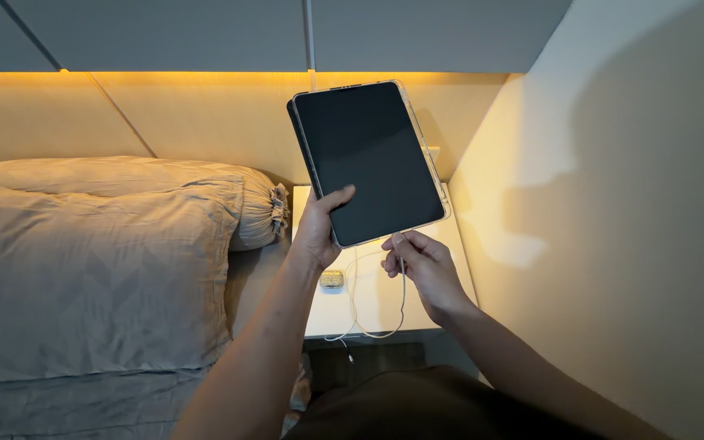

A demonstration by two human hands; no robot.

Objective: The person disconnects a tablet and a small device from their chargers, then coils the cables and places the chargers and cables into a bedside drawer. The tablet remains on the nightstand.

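The right hand [421,269] pinched a white cable [402,281] at the tablet's lower edge, the cable looping down over the nightstand [385,314]. The left hand [319,224] gripped the dark tablet [366,159] by its lower left corner, holding it tilted above the nightstand. A small case [332,279] lay there; pillows [99,244] sat left.

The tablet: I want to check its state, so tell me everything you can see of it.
The tablet is a flat rectangle with a dark, unlit screen in a clear case with pale edges. It is held up, tilted, above the white bedside table. The left hand grips its lower left corner; the right hand pinches a white cable at its bottom edge.
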